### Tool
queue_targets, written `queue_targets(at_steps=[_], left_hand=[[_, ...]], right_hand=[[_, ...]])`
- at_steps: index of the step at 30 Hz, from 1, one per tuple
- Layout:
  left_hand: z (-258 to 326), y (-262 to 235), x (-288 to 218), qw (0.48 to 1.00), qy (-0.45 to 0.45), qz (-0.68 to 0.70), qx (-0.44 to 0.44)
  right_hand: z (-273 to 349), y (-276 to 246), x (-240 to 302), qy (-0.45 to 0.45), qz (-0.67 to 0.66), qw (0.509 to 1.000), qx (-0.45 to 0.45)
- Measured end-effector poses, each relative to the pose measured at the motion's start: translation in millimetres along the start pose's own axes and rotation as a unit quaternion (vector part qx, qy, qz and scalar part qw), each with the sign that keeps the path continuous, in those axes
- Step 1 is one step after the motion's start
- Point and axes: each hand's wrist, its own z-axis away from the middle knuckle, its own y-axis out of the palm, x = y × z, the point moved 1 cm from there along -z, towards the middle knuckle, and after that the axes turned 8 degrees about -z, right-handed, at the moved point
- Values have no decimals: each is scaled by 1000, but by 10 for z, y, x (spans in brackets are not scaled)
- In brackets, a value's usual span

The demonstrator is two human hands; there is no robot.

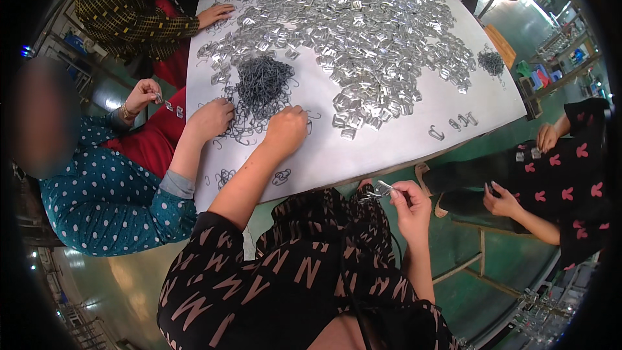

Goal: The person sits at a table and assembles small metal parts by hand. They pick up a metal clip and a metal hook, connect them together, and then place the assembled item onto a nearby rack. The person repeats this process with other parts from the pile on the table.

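Note:
My left hand [287, 131] reaches over the white table, its fingers curled down beside a pile of dark wire hooks [264, 84]. A wire hook [313, 116] shows next to its fingertips; whether they pinch one is hidden. Off the table's near edge, my right hand [412, 206] is closed, pinching shiny metal buckles [381, 190] between thumb and fingers. Thin prongs stick out from them to the left. Across the table spreads a large heap of flat silver buckles [376, 45].
At the left, a person in a dotted sleeve [110, 201] reaches to the same hooks. Others work at the far left, far side and right [551, 188]. Small hook groups [281, 176] lie near the edge of the table [337, 168]. More pieces [463, 118] lie at right.

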Motion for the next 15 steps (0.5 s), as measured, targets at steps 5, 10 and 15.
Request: queue_targets(at_steps=[5, 10, 15], left_hand=[[11, -146, 5, 957, -136, 248, 66], [39, -120, 5, 880, -196, 423, 92], [70, -258, -195, 803, -193, 542, 157]], right_hand=[[2, 39, 16, -2, 8, 1000, 2], [-3, 69, -28, -12, 10, 1000, 19], [-15, 95, 10, 2, 2, 1000, 1]])
